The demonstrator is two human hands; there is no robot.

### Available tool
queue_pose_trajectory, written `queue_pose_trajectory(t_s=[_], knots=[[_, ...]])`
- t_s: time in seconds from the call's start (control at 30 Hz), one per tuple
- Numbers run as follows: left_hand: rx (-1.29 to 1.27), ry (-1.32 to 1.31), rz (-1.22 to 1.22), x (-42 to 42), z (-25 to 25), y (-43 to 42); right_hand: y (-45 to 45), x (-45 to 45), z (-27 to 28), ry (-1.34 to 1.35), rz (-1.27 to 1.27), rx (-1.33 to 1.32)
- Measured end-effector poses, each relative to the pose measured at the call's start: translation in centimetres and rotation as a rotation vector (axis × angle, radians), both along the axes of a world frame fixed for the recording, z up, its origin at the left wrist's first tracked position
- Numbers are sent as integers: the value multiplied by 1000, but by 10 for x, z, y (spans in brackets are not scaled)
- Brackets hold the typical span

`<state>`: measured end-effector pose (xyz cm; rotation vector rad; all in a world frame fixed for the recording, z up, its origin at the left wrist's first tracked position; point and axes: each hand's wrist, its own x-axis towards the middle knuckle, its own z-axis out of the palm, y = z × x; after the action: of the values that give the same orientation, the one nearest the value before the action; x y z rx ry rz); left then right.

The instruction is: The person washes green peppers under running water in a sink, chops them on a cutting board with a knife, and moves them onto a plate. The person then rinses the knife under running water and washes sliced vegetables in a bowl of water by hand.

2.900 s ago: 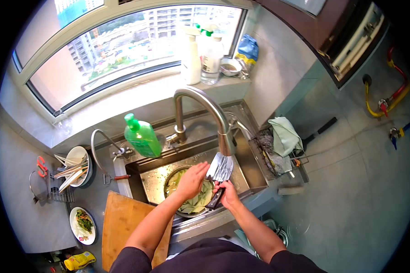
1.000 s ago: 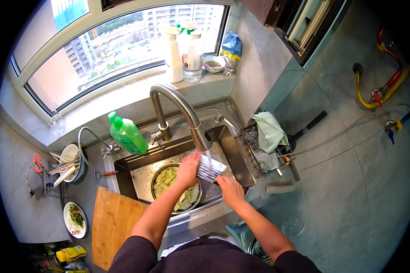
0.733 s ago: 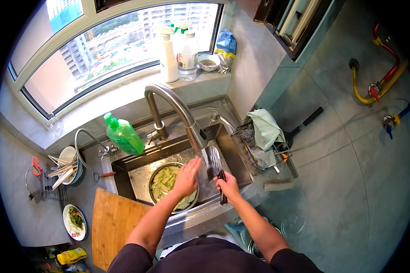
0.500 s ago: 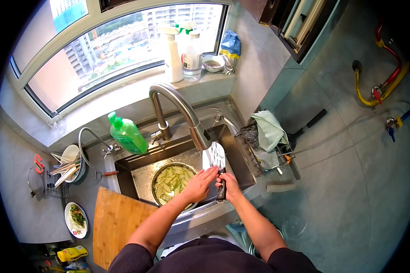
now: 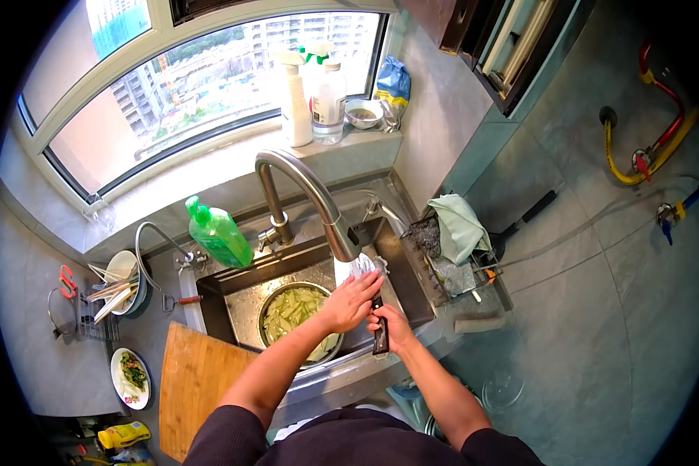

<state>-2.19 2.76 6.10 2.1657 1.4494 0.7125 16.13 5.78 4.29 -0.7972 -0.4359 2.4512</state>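
Note:
My right hand (image 5: 394,327) is closed around the black handle of a kitchen knife (image 5: 380,340), held over the sink (image 5: 241,301). Flat against the upper part of the blade lies my left hand (image 5: 352,301), fingers stretched out, covering much of it. The blade sits just below the spout of the faucet (image 5: 339,235), and water seems to run over it. To the left of the knife, inside the sink, a round metal bowl (image 5: 266,334) holds pale green cut pieces in water.
A wooden cutting board (image 5: 198,380) lies at the sink's front left. Green soap bottle (image 5: 224,239) stands behind the sink. At right, a rack (image 5: 435,283) carries a pale cloth (image 5: 458,225). Left are a plate of greens (image 5: 131,378) and a bowl with chopsticks (image 5: 124,283).
My left hand has slid up along the blade toward the faucet, covering more of it. My right hand keeps its hold on the handle, and the knife has barely shifted.

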Motion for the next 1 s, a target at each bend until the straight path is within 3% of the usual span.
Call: queue_pose_trajectory(t_s=[0.1, 0.27, 0.37, 0.5, 0.6, 0.73, 0.77, 0.8, 0.87, 1.0], knots=[[-19, -4, 3, -3, 2, 5, 1, 5, 2, 47, 18, -16], [-129, 95, 325, -27, -39, 10, -4, 13, 10, 0, 66, 33], [-145, 32, 505, -41, -68, 2, -1, 11, 8, -253, 239, 423], [-92, 112, 381, -45, -37, -22, -5, -11, 17, -863, 276, 1403], [-69, 19, 448, -50, -58, -31, -12, -28, 42, -1185, 511, 1511], [-120, -179, 564, -70, -79, -44, -9, -46, -13, -959, 167, 1518], [-155, -248, 638, -75, -82, -48, -8, -50, -15, -868, 172, 1320], [-202, -337, 734, -80, -77, -52, -3, -60, -9, -723, 322, 894], [-288, -520, 924, -95, -65, -58, -3, -81, 1, -571, 349, 568], [-168, -537, 1034, -138, -61, -54, -11, -128, 31, -553, 298, 345]])
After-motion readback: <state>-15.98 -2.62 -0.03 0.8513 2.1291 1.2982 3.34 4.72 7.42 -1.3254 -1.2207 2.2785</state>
